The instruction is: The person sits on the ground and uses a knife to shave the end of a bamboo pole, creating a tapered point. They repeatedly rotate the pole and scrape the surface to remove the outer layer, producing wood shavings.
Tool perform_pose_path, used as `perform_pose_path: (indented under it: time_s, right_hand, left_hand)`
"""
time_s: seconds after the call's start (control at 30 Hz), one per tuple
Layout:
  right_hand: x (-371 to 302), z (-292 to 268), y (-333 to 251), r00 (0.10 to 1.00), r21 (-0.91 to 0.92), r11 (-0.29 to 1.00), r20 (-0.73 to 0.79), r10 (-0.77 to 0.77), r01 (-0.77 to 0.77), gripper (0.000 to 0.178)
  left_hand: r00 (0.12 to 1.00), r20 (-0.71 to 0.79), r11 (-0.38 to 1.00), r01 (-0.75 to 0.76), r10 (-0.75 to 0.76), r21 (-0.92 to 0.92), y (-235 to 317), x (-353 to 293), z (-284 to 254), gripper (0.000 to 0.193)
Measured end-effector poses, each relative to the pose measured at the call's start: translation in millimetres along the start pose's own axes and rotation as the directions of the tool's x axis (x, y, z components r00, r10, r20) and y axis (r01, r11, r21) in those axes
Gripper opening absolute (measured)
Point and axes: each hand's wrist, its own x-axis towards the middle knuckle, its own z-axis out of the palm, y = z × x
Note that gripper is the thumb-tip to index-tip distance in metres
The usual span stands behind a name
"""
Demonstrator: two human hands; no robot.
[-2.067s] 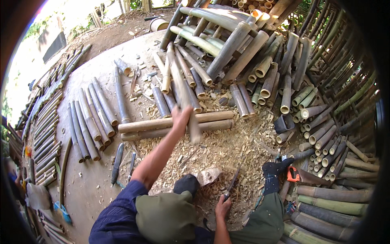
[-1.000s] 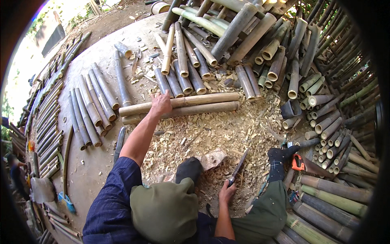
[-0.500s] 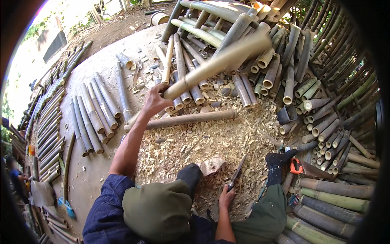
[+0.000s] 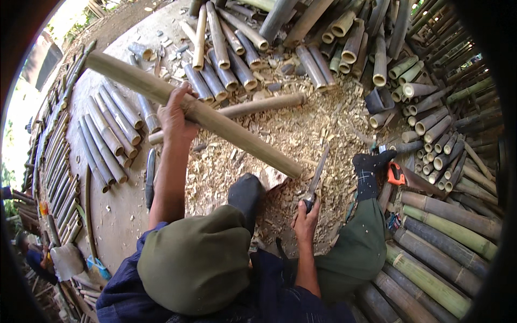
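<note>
My left hand is wrapped round a long bamboo pole, which slants from the far left down to the right. The pole's lower right end is over or on a pale wooden block beside my left foot; contact is unclear. In my right hand is a knife by its dark handle, its long blade pointing away from me, just right of the pole's end. Beyond, a second bamboo pole lies on the shavings, partly hidden by the held one. Another knife lies left of my left forearm.
Pale wood shavings cover the ground between my dark-socked feet. An orange-handled saw sits right of my right foot. Cut bamboo is stacked along the right side. More bamboo lengths lie in rows at left and ahead.
The held pole has swung from pointing up to the far right to slanting down to the right, its end now at the wooden block. The knife stays in my right hand.
</note>
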Motion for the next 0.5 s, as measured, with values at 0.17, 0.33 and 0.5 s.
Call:
perform_pose_path:
  time_s: [0.17,0.33,0.5]
  right_hand:
    - [-13.5,-6.6,-20.5,0.974,-0.035,0.985,0.157,-0.162,0.169,0.03]
    - [-15.3,10.5,-11.1,0.952,-0.384,0.878,0.222,-0.212,0.285,0.029]
    - [-23.0,17.1,-26.6,0.879,-0.38,0.792,0.196,-0.435,0.477,0.034]
  left_hand:
    - [0.998,0.03,0.998,-0.059,0.058,0.033,10.5,-17.7,-44.7,0.031]
    - [0.988,-0.13,0.996,-0.086,0.086,0.004,15.5,-8.0,-68.0,0.039]
    - [0.974,-0.179,0.98,-0.11,0.139,0.163,19.8,-6.1,-78.0,0.033]
